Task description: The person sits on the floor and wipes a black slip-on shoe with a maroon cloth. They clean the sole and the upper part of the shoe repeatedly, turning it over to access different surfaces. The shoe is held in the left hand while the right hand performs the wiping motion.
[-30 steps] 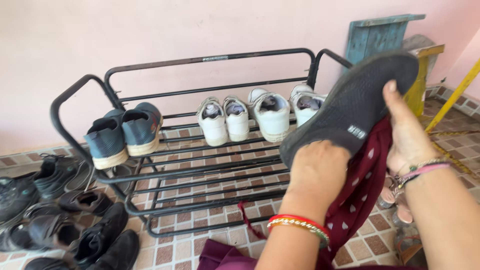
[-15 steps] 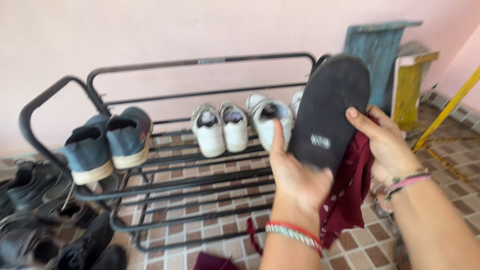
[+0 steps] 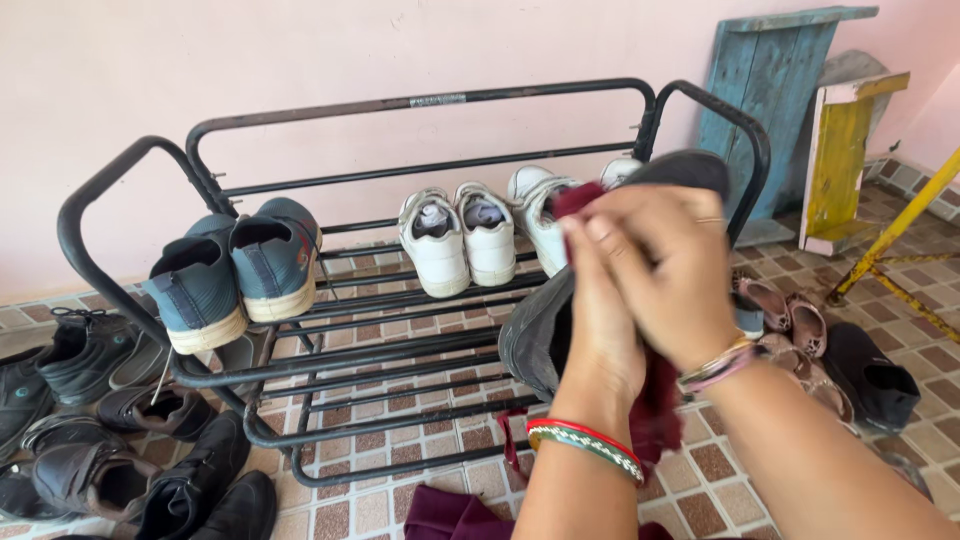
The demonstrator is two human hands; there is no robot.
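Observation:
My left hand (image 3: 600, 320) grips a dark grey shoe (image 3: 535, 335) in front of the rack, the shoe tilted with its toe up near the rack's right end. My right hand (image 3: 665, 270) lies over the left hand and the shoe, clutching a maroon cloth (image 3: 655, 410) that shows at the fingertips and hangs down below both hands. Much of the shoe is hidden behind my hands. Both wrists wear bangles.
A black metal shoe rack (image 3: 420, 100) holds blue-grey sneakers (image 3: 235, 270) and white sneakers (image 3: 460, 235). Black shoes (image 3: 120, 450) lie on the tiled floor at left, sandals (image 3: 790, 315) and a black shoe (image 3: 870, 370) at right. Blue and yellow boards (image 3: 840, 150) lean on the wall.
The shoe's sole faced me before; it has now turned and dropped lower. My right hand has come across with the cloth and covers the shoe and left hand.

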